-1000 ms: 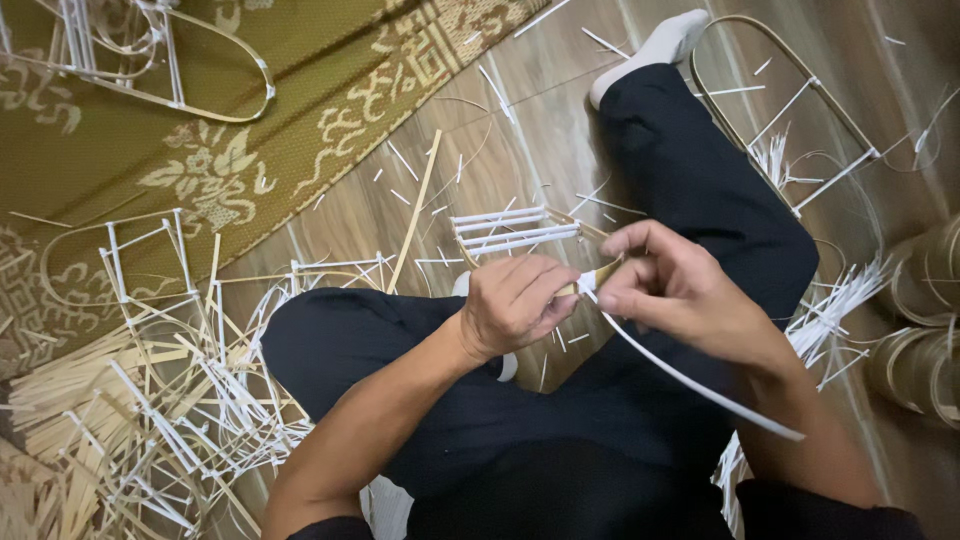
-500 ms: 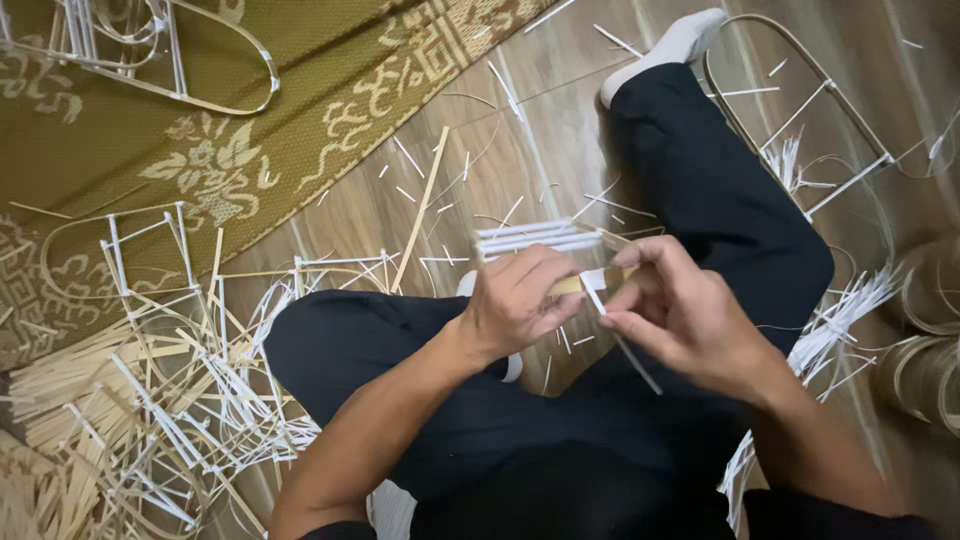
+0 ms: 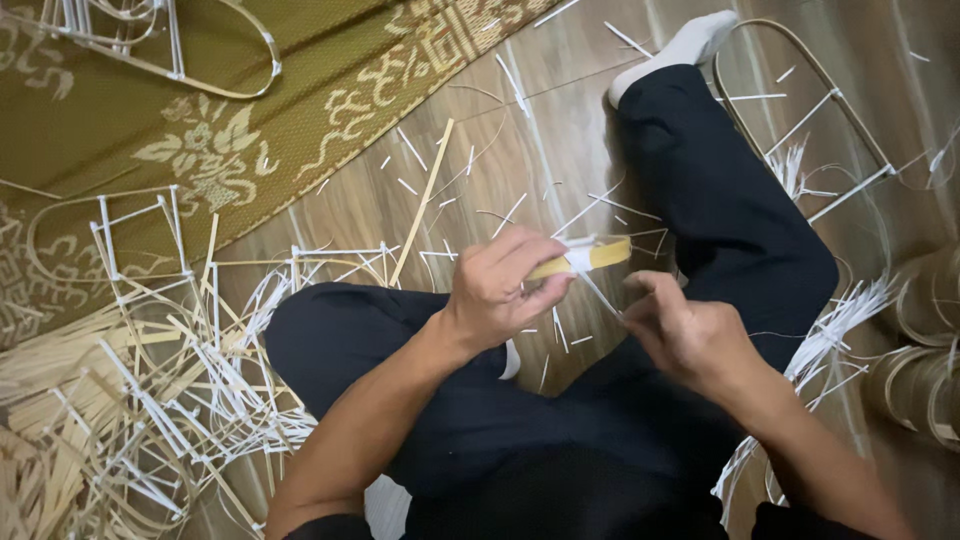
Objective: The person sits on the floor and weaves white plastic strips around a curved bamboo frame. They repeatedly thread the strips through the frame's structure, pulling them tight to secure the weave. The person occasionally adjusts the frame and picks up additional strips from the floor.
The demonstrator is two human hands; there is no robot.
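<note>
1. Your left hand [image 3: 500, 285] is curled shut around the near end of a short bundle of yellow bamboo sticks [image 3: 590, 257]. A white band [image 3: 578, 258] wraps the bundle just beyond your fingertips.
2. Your right hand [image 3: 690, 335] is loosely curled, fingertips up toward a thin white strip [image 3: 600, 293] that trails down from the band. I cannot tell if it actually pinches the strip; motion blur there.
3. The bundle sits above your lap, between the two hands: inside the left, just left and far of the right, apart from it.
4. Risk: the wrap slackens. Cause would be the right hand losing the strip, as that grip looks weak.
5. Risk: sticks slide out of line or fan apart. Only one end is gripped, and the free end pokes out to the right unsupported.
6. Risk: the thin strip snaps or kinks if you pull hard at a sharp angle.
7. Risk: the trailing strip snags loose offcuts [image 3: 560, 330] lying between your legs [image 3: 720, 200].
8. Outward: wooden floor [image 3: 560, 130] is littered with white slivers. A heap of finished wire-like frames [image 3: 150, 400] lies left and near.
9. Patterned olive mat [image 3: 330, 70] lies far left, and a curved frame [image 3: 810, 110] far right, beside your socked foot [image 3: 690, 40].
</note>
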